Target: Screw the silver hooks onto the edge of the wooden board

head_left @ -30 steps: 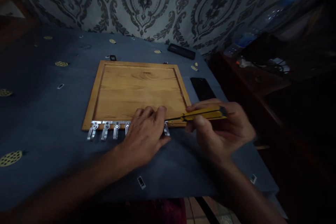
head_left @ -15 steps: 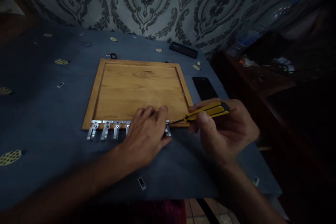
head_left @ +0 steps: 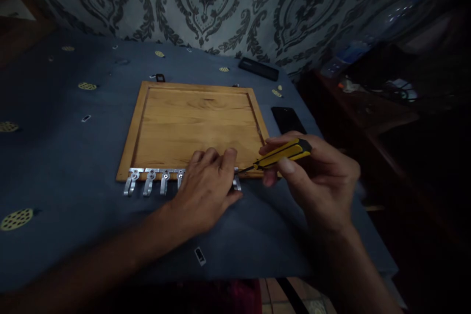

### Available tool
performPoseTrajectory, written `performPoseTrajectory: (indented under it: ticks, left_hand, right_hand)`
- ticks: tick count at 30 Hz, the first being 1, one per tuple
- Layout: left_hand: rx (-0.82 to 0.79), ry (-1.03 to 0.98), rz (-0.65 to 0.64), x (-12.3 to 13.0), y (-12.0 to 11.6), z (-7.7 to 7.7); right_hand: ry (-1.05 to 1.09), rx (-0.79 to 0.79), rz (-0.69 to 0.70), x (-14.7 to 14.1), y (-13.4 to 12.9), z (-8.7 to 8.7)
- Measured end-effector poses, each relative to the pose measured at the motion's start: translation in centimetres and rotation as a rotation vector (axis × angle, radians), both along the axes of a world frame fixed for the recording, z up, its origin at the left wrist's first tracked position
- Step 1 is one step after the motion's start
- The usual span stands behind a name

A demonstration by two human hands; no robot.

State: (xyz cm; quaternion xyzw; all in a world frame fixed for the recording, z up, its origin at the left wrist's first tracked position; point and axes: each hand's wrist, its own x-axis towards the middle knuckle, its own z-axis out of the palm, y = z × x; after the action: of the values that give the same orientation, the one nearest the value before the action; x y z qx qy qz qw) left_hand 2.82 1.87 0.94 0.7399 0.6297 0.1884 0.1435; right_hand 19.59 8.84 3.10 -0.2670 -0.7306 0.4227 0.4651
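In the head view, a wooden panel with a raised frame lies flat at the centre of the frame, on a blue tablecloth printed with yellow fruit. Along the panel's lower edge sits a row of metal hooks, their bent ends reaching out over the cloth; four show at the left, and part of another shows just right of the left hand.

That hand lies palm down over the row at lower centre, fingers bent on the panel and thumb near the rightmost hook; whether it clamps anything underneath, I cannot tell. At right of centre, the right hand is closed around the yellow-and-black handle of a screwdriver. The shaft slants down leftward to the rightmost hook; whether the tip sits in a screw is too small to tell.

A black phone lies beyond the right hand, and a dark oblong object lies at upper right of centre, near the patterned wall.
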Motion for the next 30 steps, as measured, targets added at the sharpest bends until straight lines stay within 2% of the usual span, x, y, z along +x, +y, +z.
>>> performPoseTrajectory:
  ticks: [6, 10, 16, 24, 30]
  left_hand:
    - [-0.013, -0.012, -0.005, 0.0, 0.0, 0.1]
    - [-0.017, 0.003, -0.004, 0.0, 0.0, 0.1]
    - [-0.016, 0.012, -0.021, -0.1, 0.0, 0.1]
    - [-0.017, 0.019, -0.015, 0.0, 0.0, 0.2]
    - [-0.003, 0.005, -0.014, -0.1, 0.1, 0.0]
  right_hand:
    - [0.117, 0.08, -0.051, -0.9, -0.3, 0.2]
    - [0.106, 0.084, -0.054, -1.1, -0.7, -0.1]
    - [0.247, 0.099, -0.225, -0.6, -0.5, -0.9]
    - [0.093, 0.135, -0.246, -1.0, -0.6, -0.4]
    - [0.067, 0.132, -0.226, -1.2, -0.6, -0.4]
